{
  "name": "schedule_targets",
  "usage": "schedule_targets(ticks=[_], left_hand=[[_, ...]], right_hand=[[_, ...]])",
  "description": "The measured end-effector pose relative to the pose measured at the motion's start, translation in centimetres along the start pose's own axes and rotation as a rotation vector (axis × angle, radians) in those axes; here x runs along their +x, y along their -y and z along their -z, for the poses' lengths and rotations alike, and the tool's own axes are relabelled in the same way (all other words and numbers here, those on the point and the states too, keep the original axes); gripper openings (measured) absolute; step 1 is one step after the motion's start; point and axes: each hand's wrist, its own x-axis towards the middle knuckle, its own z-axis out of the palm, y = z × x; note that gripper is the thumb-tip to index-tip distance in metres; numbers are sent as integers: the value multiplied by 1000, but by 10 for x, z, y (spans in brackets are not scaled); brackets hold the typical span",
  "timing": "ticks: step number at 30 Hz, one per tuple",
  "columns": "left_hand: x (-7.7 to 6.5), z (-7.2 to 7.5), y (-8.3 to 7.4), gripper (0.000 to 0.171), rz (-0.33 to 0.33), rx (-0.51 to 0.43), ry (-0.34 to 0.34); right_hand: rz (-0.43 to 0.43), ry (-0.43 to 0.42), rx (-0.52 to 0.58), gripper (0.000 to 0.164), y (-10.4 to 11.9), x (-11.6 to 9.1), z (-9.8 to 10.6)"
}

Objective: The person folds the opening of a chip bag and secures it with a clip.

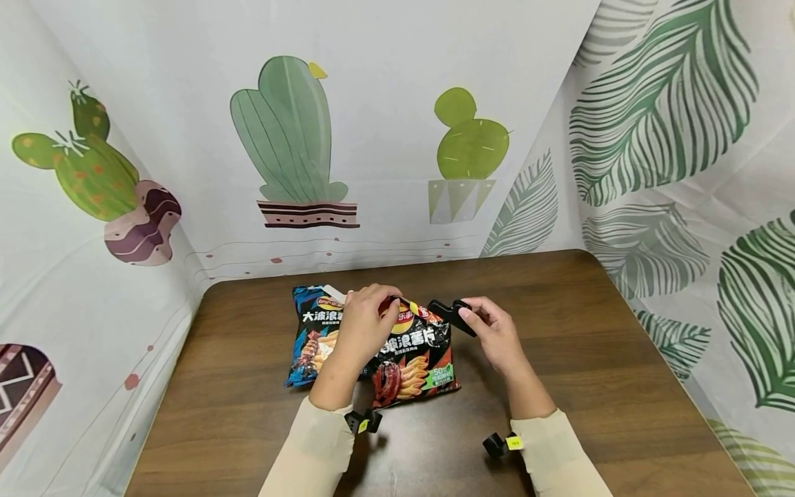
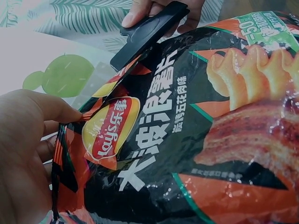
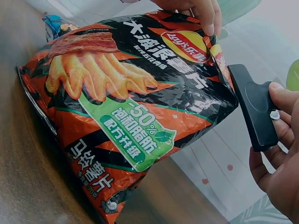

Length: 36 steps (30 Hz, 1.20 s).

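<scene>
A black and red bag of potato chips (image 1: pixel 413 366) stands tilted on the table, its printed front toward me. My left hand (image 1: pixel 366 324) pinches the bag's folded top edge near the left end, as the left wrist view shows with the thumb and fingers (image 2: pixel 56 106). My right hand (image 1: pixel 497 335) holds a black bag clip (image 3: pixel 254 107) between thumb and fingers. The clip is at the top right corner of the bag; whether its jaws grip the bag's edge I cannot tell. Partly behind my left hand lies a blue bag of chips (image 1: pixel 304 352).
A white strip (image 1: pixel 334 294), perhaps another clip, sits at the blue bag's top edge. The brown wooden table (image 1: pixel 559 310) extends to both sides. Behind it hangs a white cloth (image 1: pixel 385 138) printed with cacti and leaves.
</scene>
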Motion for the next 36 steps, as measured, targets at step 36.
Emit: schedule_targets(ticks=[36], left_hand=[[1,1,2,13,-16,-22,2]], right_hand=[[1,94,-4,22,-1,1,9]])
